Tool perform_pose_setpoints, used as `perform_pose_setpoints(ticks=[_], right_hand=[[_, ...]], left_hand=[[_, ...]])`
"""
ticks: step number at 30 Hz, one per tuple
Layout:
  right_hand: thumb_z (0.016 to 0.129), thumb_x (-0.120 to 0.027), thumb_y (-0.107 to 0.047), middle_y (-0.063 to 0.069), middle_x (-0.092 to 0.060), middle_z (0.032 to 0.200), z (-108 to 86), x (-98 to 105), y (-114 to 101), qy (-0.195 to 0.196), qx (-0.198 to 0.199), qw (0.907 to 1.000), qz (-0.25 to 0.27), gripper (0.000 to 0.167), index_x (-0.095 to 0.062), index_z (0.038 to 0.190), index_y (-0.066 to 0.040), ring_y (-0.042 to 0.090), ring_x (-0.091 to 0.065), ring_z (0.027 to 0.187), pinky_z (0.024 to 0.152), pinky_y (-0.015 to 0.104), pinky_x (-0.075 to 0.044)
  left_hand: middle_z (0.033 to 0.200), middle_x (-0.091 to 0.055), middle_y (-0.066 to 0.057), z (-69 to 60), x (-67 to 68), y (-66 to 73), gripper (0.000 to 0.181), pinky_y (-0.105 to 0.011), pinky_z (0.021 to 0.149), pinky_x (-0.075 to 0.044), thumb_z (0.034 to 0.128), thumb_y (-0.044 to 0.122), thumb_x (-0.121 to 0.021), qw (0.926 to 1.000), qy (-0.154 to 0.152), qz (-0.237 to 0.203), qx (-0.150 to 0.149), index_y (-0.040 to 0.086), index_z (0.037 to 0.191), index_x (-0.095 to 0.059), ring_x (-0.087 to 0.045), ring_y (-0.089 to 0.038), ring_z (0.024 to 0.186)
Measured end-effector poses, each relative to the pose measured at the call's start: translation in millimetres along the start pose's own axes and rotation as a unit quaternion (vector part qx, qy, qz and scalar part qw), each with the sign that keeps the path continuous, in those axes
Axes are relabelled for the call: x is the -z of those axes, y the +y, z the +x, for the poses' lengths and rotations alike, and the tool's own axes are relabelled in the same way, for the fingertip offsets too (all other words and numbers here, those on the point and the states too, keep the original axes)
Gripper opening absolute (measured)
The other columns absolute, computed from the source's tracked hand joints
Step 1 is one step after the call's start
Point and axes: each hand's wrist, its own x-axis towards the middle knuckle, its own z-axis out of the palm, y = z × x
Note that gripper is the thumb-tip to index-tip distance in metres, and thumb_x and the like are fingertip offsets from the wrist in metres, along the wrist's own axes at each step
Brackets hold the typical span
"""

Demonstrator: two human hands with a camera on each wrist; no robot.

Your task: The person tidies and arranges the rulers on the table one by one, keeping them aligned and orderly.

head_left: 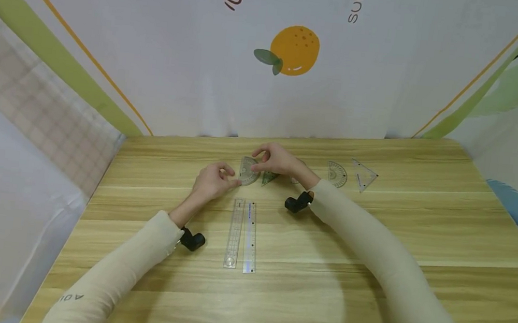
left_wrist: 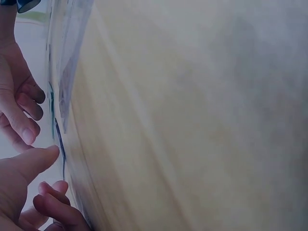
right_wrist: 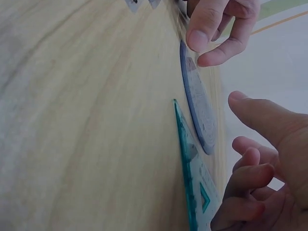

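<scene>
A clear half-round protractor lies flat on the table between my two hands. My left hand is at its left side, thumb and fingers parted, with the thumb tip close to the lower edge; whether it touches is unclear. Over its right side hovers my right hand, thumb and forefinger apart and nothing between them. In the right wrist view the protractor lies beyond a green-edged set square. My right hand and wrist partly hide that set square in the head view.
Two clear straight rulers, a wider one and a narrower one, lie side by side nearer me. To the right are another protractor and a clear set square. A printed curtain hangs behind the wooden table.
</scene>
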Motion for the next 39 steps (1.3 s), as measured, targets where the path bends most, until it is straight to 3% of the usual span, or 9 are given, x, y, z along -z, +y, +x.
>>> perform_pose_setpoints(ticks=[8,18,27,39], right_hand=[[0.09,-0.08,-0.018,0.006,-0.054,0.078,1.8,0.4,1.3,-0.007,0.006,0.9999,0.006,0.044,-0.066,0.128,0.001,0.014,-0.042,0.063,0.055,0.026,-0.035],[0.089,-0.081,-0.019,0.007,-0.056,0.081,5.8,0.6,-0.3,-0.009,-0.004,0.9999,-0.01,0.045,-0.067,0.127,0.0,0.015,-0.045,0.066,0.058,0.027,-0.037],[0.09,-0.082,-0.019,0.006,-0.057,0.078,11.9,-1.1,0.8,-0.011,-0.001,0.9999,-0.011,0.041,-0.068,0.124,0.001,0.014,-0.046,0.065,0.057,0.027,-0.038],[0.09,-0.081,-0.019,0.006,-0.058,0.078,14.4,-2.8,-4.5,-0.018,-0.011,0.9993,-0.032,0.042,-0.068,0.124,0.003,0.013,-0.046,0.065,0.058,0.026,-0.038]], left_hand=[[0.078,-0.063,-0.007,6.2,-0.2,-3.3,0.036,-0.029,0.054,-0.04,0.0871,0.027,-0.082,0.9996,-0.001,-0.019,-0.022,0.005,0.113,-0.069,-0.053,-0.015,0.061],[0.077,-0.063,-0.007,8.9,0.3,-5.2,0.037,-0.029,0.053,-0.039,0.0875,0.029,-0.082,0.9995,0.007,-0.005,-0.032,0.005,0.112,-0.069,-0.051,-0.015,0.059],[0.078,-0.063,-0.006,7.3,3.0,-3.8,0.039,-0.028,0.051,-0.037,0.0887,0.033,-0.081,0.9999,0.002,0.006,-0.015,0.006,0.115,-0.068,-0.05,-0.014,0.058],[0.082,-0.065,-0.008,9.0,2.1,-7.6,0.037,-0.029,0.053,-0.041,0.0876,0.03,-0.082,0.9998,-0.001,-0.004,-0.018,0.007,0.113,-0.068,-0.055,-0.018,0.063]])
